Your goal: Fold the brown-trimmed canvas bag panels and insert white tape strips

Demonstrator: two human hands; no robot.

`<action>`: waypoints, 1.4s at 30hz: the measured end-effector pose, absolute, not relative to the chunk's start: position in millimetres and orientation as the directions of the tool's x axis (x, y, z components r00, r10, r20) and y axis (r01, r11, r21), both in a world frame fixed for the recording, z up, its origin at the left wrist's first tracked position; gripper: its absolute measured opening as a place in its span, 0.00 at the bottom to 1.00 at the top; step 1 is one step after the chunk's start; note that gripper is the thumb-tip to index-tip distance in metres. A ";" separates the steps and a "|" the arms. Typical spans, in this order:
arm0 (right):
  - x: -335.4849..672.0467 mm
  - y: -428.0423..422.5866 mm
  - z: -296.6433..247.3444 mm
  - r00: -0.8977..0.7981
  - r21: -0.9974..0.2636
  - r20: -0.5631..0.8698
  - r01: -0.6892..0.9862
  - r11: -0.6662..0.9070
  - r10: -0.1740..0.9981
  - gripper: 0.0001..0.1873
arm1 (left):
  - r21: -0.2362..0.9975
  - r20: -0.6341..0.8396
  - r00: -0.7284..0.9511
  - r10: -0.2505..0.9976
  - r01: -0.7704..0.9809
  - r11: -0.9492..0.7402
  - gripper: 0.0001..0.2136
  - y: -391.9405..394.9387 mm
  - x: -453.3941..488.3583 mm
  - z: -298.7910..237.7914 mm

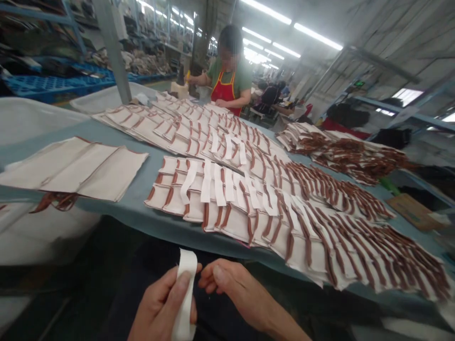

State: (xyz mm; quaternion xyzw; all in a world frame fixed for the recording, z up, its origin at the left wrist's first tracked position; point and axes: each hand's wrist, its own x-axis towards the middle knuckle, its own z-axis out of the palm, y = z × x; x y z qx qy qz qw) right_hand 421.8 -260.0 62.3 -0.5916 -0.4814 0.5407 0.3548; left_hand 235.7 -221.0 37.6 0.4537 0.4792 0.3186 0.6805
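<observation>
From the head view, the left hand (159,303) is closed around the lower part of a white fabric strip (185,296), with the thumb pressed on its face and the fingers curled behind it. The strip stands nearly upright in the hand, its long axis running up and away from the wearer with a slight lean, and its top end curves over above the thumb. The right hand (227,286) is nearer the strip's upper half on its right side, half curled, with its fingertips (206,274) just beside the strip's edge. It has hold of nothing that can be seen. So the left hand has the strip, and the right comes at it from the side, across its long axis.

Both hands are held over a dark lap, in front of the worktop (124,215), which has a grey-blue cover. Rows of overlapping cream cloth pieces (231,222) with brown trim lie across it, and some have white strips (206,182) laid over them. More cloth pieces (74,168) lie to the left, and a brown-edged bundle (341,151) lies beyond. Across the worktop, a co-worker (227,71) in a red apron works with both hands.
</observation>
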 end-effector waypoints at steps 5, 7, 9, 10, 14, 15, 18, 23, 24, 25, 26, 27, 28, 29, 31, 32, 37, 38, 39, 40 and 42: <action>387.6 -259.1 40.4 0.170 -0.959 -0.262 -0.152 -0.237 0.950 0.25 | 0.911 -0.360 0.570 0.739 0.044 0.410 0.33 -231.1 242.1 40.6; 381.8 -254.1 41.4 0.246 -0.952 -0.283 -0.190 -0.240 0.927 0.21 | 0.877 -0.389 0.646 0.657 0.041 0.479 0.32 -230.8 242.7 37.6; 380.2 -250.8 42.9 0.268 -0.956 -0.275 -0.178 -0.233 0.923 0.20 | 0.825 -0.426 0.674 0.603 0.017 0.565 0.30 -229.3 242.3 35.9; 380.2 -249.6 43.1 0.267 -0.961 -0.262 -0.166 -0.223 0.927 0.21 | 0.802 -0.436 0.677 0.593 -0.007 0.597 0.29 -228.7 241.9 35.9; 380.0 -246.0 37.8 0.291 -0.975 -0.207 -0.145 -0.171 0.934 0.21 | 0.768 -0.422 0.670 0.611 -0.094 0.634 0.26 -229.2 241.0 38.8; 379.4 -245.4 35.4 0.294 -0.975 -0.204 -0.145 -0.167 0.934 0.20 | 0.766 -0.418 0.667 0.617 -0.106 0.634 0.26 -230.2 240.9 39.1; 377.8 -244.6 28.7 0.295 -0.983 -0.178 -0.103 -0.154 0.939 0.20 | 0.766 -0.409 0.663 0.627 -0.125 0.631 0.24 -233.9 240.1 37.5; 379.3 -247.3 31.9 0.278 -0.992 -0.058 0.093 -0.087 0.959 0.17 | 0.766 -0.408 0.656 0.635 -0.133 0.629 0.25 -236.7 237.0 31.6; 380.3 -247.6 35.1 0.275 -0.990 -0.018 0.131 -0.055 0.961 0.16 | 0.762 -0.416 0.650 0.636 -0.132 0.634 0.25 -236.9 236.1 30.4; 381.4 -247.1 38.3 0.272 -0.987 0.018 0.156 -0.025 0.962 0.16 | 0.756 -0.427 0.643 0.635 -0.131 0.641 0.25 -237.2 235.1 29.2; 382.7 -245.6 41.1 0.269 -0.986 0.040 0.166 -0.005 0.962 0.16 | 0.751 -0.441 0.639 0.630 -0.123 0.649 0.26 -237.9 233.9 28.0; 384.2 -242.7 42.8 0.259 -0.988 0.036 0.153 -0.004 0.965 0.17 | 0.742 -0.459 0.636 0.620 -0.109 0.661 0.26 -239.0 232.7 27.0; 385.9 -238.3 43.0 0.242 -0.993 0.010 0.120 -0.020 0.970 0.18 | 0.730 -0.485 0.631 0.605 -0.089 0.678 0.27 -240.6 231.5 26.2; 387.8 -232.4 41.4 0.217 -0.996 -0.030 0.077 -0.047 0.976 0.18 | 0.713 -0.515 0.625 0.586 -0.067 0.698 0.29 -242.6 230.4 25.8; 391.8 -217.9 33.0 0.156 -0.994 -0.105 -0.006 -0.106 0.982 0.20 | 0.668 -0.570 0.614 0.546 -0.041 0.743 0.31 -247.5 229.0 26.4; 393.5 -210.4 27.1 0.130 -0.991 -0.129 -0.033 -0.126 0.983 0.22 | 0.645 -0.587 0.610 0.532 -0.043 0.763 0.32 -250.1 228.8 27.5; 396.9 -194.8 -1.7 0.040 -0.985 -0.170 -0.019 -0.169 0.985 0.29 | 0.584 -0.596 0.573 0.563 -0.173 0.793 0.28 -258.4 229.6 38.5; 397.7 -197.6 -5.4 0.014 -0.985 -0.174 0.009 -0.175 0.985 0.30 | 0.582 -0.597 0.554 0.580 -0.199 0.789 0.27 -258.4 229.5 41.3; 399.2 -202.1 -8.4 -0.008 -0.983 -0.180 0.045 -0.180 0.984 0.30 | 0.579 -0.596 0.541 0.593 -0.222 0.784 0.26 -257.8 229.3 43.9; 401.5 -207.7 -10.8 -0.025 -0.979 -0.187 0.087 -0.185 0.982 0.30 | 0.579 -0.586 0.541 0.604 -0.242 0.779 0.25 -256.7 228.9 46.3; 409.2 -221.0 -14.6 -0.028 -0.965 -0.197 0.184 -0.189 0.980 0.29 | 0.583 -0.550 0.553 0.626 -0.282 0.762 0.23 -253.1 228.4 49.9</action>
